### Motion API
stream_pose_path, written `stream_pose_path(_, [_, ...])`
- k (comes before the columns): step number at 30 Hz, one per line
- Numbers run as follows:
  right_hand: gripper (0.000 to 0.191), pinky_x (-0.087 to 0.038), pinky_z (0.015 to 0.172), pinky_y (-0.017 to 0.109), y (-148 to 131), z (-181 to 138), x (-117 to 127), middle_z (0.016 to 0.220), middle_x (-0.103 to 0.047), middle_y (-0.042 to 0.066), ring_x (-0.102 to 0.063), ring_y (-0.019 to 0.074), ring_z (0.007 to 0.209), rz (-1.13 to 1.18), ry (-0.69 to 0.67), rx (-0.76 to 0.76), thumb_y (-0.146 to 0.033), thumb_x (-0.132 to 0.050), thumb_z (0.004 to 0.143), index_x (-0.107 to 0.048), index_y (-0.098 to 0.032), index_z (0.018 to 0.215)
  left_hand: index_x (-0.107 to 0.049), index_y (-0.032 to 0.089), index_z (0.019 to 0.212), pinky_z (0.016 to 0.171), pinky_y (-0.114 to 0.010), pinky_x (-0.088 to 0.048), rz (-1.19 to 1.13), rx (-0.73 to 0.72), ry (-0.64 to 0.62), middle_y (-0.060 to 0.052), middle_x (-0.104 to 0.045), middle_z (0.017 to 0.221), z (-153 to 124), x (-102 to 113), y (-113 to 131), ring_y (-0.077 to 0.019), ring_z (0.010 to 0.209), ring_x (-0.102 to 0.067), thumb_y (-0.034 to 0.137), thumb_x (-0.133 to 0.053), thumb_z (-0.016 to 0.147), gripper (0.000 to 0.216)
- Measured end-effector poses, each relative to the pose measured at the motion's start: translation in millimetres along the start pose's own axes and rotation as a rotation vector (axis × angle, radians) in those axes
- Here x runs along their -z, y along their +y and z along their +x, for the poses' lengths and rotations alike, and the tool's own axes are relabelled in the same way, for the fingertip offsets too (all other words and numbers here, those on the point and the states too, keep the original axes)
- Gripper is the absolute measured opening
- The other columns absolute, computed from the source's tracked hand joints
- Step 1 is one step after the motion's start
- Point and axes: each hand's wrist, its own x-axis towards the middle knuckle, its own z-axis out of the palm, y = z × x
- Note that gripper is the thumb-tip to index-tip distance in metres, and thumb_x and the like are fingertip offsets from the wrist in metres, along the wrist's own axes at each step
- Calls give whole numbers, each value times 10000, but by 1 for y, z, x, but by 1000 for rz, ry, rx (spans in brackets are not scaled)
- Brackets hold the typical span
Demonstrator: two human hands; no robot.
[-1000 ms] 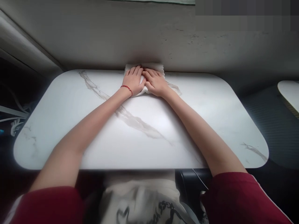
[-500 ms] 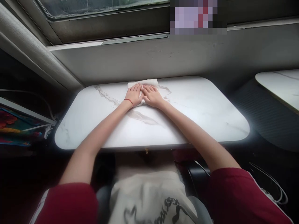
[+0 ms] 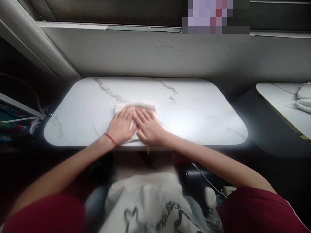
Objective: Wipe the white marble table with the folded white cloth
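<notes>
A folded white cloth (image 3: 145, 104) lies flat near the front edge of a white marbled table (image 3: 199, 110). Pressed on its left part is my left hand (image 3: 122, 124), palm down with fingers stretched out and a red string bracelet at the wrist. My right hand (image 3: 149, 126) rests flat on the cloth's right part, fingers extended. The two hands nearly meet at the fingertips and thumbs. Most of the cloth is hidden beneath them; its far edge shows beyond the fingers.
Behind the table stands a grey wall (image 3: 126, 51). At the right is a second marbled table (image 3: 279, 100) with a white cloth bundle (image 3: 305, 97) on it. A white cable (image 3: 206, 178) and a white plug-like object (image 3: 210, 198) are below at right.
Both hands have drawn the cloth from the table's far edge toward its front edge, slightly leftward. My elbows have bent outward, and the camera view has tilted down.
</notes>
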Motion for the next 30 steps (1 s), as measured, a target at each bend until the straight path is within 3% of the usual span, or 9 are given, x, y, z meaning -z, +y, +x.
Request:
stream_pose_path(8, [643,-231,1208,581,-40,59,-22,1587,-355,286,-307,412,1487,-10,-32,39,-310,-389,959,-356,31,1503,-369,71,1543,1220,-459,-286,-8,107,-28,-163,-344,1638,-30,12,-59,-297,1520,-324,380,-347,966,654])
stream_pose_path(14, [640,-222,1216,584,-47,117,-45,1592,-349,275,-301,405,1493,-2,-57,75,-324,-383,965,-354,20,1503,-325,116,1571,1235,-460,-245,-21,202,-82,-126,-293,1666,-30,19,-110,-284,1542,-272,402,-337,975,662])
stream_pose_path(26, [596,-185,1209,649,4,224,-104,1580,-375,242,-300,393,1493,77,65,81,-345,-277,977,-381,-42,1480,-278,116,1582,1254,-455,-161,-73,216,-129,-137,-238,1681,32,5,-213,-281,1558,-204,426,-329,985,675])
stream_pose_path(30, [601,-163,1219,641,18,255,-110,1598,-362,207,-274,381,1507,62,23,45,-342,-280,972,-371,-70,1500,-295,122,1577,1251,-461,-164,-82,212,-111,-139,-252,1676,54,-3,-243,-279,1553,-216,439,-329,988,669])
